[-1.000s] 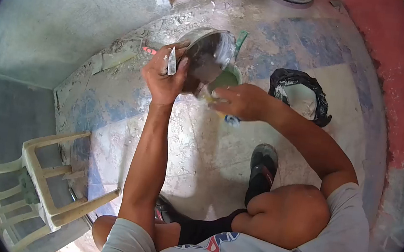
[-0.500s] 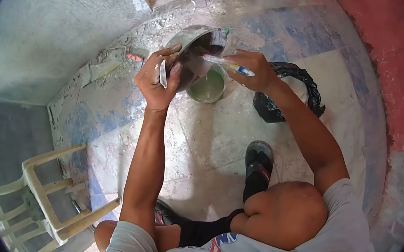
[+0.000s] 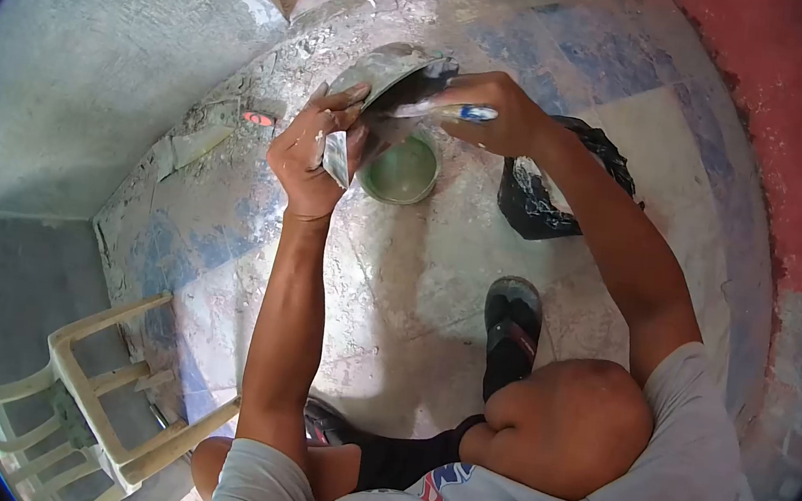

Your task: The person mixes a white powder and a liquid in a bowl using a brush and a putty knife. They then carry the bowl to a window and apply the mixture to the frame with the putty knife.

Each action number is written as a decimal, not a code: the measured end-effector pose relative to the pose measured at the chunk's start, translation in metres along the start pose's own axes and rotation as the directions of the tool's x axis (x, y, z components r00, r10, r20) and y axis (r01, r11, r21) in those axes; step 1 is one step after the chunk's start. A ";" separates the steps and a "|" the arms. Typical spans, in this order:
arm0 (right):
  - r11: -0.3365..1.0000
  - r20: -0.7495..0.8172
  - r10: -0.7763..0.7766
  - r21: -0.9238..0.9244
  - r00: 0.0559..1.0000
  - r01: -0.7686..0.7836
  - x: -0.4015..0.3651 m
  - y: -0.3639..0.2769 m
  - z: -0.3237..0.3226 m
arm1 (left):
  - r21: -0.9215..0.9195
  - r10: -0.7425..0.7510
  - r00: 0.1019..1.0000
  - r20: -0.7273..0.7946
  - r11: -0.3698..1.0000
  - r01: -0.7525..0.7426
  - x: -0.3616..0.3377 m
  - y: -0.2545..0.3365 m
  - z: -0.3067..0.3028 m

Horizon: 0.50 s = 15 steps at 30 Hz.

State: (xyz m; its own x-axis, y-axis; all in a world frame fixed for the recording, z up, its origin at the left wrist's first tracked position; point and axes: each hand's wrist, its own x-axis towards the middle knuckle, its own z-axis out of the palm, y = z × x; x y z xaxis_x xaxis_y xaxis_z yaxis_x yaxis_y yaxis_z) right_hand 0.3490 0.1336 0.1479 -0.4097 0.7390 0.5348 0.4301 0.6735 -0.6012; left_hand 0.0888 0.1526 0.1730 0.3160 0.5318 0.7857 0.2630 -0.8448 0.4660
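A dark, dusty bowl (image 3: 383, 70) is tilted on its side above the floor, its opening facing right. My left hand (image 3: 316, 155) grips its rim, and a flat metal blade (image 3: 336, 157) also sticks out from this hand. My right hand (image 3: 493, 112) is closed round the handle of a brush (image 3: 476, 114), white and blue at its end. The brush's far end reaches into the bowl's mouth and is blurred. Below the bowl, a green bucket (image 3: 401, 170) stands on the floor with its inside showing.
A black plastic bag (image 3: 537, 202) with whitish material is under my right forearm. A plastic chair (image 3: 94, 383) lies at the lower left. A grey wall (image 3: 112, 75) rises at left, a red surface (image 3: 778, 117) at right. Debris lines the wall's base.
The bowl has tipped further over. My right hand and the brush have shifted left and slightly up. More of the blade shows at my left hand.
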 end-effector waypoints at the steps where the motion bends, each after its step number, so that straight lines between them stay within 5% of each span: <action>1: 1.000 0.059 0.007 0.007 0.998 -0.007 0.001 -0.001 0.000 | -0.006 0.002 1.000 0.003 1.000 -0.002 0.000 0.000 0.000; 3: 0.997 0.188 0.051 0.051 0.981 -0.062 -0.002 -0.002 0.004 | 0.045 0.010 1.000 0.010 0.999 -0.010 -0.002 -0.001 -0.002; 4: 0.998 0.166 -0.048 0.036 0.985 0.042 -0.003 -0.005 0.005 | 0.069 0.004 1.000 0.006 0.998 -0.005 -0.003 -0.002 -0.003; 10: 0.999 0.020 0.022 -0.027 1.000 -0.021 -0.009 -0.008 -0.018 | 0.092 -0.010 1.000 -0.010 0.996 0.011 -0.009 -0.004 -0.003; 15: 0.995 0.108 0.098 0.023 0.989 -0.101 -0.030 -0.009 0.003 | 0.099 -0.013 1.000 -0.028 0.995 0.016 -0.006 -0.002 -0.003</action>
State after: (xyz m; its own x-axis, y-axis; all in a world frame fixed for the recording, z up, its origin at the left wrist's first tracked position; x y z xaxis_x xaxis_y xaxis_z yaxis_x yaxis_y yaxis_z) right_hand 0.3550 0.1050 0.1352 -0.4499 0.7953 0.4063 0.4503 0.5949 -0.6659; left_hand 0.0835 0.1514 0.1688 0.2871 0.5413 0.7903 0.3566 -0.8261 0.4363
